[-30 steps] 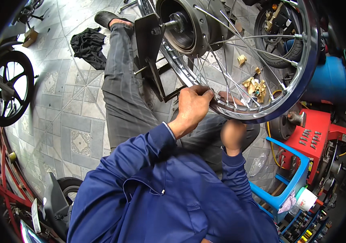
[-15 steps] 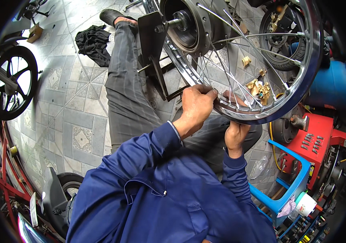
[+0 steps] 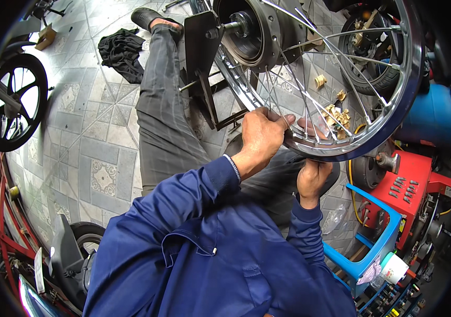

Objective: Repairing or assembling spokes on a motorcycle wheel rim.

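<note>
A spoked motorcycle wheel takes up the upper right, its shiny rim [image 3: 414, 79] tilted toward me. Thin spokes run from the rim to the dark metal hub [image 3: 277, 46], whose axle sits in a black stand plate [image 3: 200, 46]. My left hand [image 3: 261, 136] is closed at the near left of the rim, thumb and fingers pinched on a spoke end there. Below the rim's near edge, my right hand [image 3: 312, 180] is closed round it from outside. Some of its fingertips show between the spokes; the rest are behind the rim.
Crumpled golden wrapping [image 3: 337, 117] lies on the tiles beyond the rim. To my right are a red machine [image 3: 405, 171], a blue stool frame [image 3: 392, 232] and a blue drum [image 3: 434, 113]. A black cloth [image 3: 120, 53] and a black wheel [image 3: 39, 103] are at left.
The wheel and stand appear slightly further right in view, partly from a small camera shift. My left hand has shifted a little right along the rim; my right hand keeps its hold.
</note>
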`<action>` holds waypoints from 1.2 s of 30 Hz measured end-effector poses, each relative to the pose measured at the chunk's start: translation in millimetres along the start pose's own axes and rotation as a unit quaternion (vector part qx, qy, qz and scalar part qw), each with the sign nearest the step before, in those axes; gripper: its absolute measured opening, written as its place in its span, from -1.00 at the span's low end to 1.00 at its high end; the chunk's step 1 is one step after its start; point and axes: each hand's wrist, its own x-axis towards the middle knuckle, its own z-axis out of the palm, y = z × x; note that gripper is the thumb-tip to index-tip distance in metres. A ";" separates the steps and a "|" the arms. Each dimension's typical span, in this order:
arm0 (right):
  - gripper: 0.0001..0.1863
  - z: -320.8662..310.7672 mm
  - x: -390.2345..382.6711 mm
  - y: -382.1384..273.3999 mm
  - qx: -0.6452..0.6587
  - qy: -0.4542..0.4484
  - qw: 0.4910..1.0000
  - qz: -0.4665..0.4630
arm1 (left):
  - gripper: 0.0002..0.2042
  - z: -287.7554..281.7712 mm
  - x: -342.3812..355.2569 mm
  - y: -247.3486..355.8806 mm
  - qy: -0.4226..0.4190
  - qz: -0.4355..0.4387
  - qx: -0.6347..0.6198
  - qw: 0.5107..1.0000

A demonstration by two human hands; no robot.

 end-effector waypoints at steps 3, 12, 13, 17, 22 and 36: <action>-0.70 -2.2 0.5 0.8 0.005 0.005 1.000 -0.013 | -0.73 0.2 -1.6 -3.6 -0.015 0.004 -0.061 0.998; -0.68 -6.1 1.5 0.9 0.022 0.005 1.000 -0.002 | -0.73 1.3 -0.3 -5.5 -0.020 -0.004 -0.051 0.998; -0.67 -6.4 0.9 0.4 0.016 0.004 1.000 -0.004 | -0.73 0.1 -1.1 -4.0 -0.020 -0.005 -0.051 0.998; -0.67 -4.9 -2.3 0.0 0.015 0.004 1.000 -0.003 | -0.74 -5.1 -4.1 3.3 -0.020 -0.009 -0.033 0.999; -0.66 -11.6 -5.8 6.5 0.037 0.002 0.999 0.022 | -0.74 -4.0 -4.4 3.3 -0.034 -0.026 -0.030 0.999; -0.61 -5.9 3.7 -12.9 0.007 -0.012 1.000 0.005 | -0.76 0.3 -0.9 -6.3 -0.019 0.044 -0.052 0.998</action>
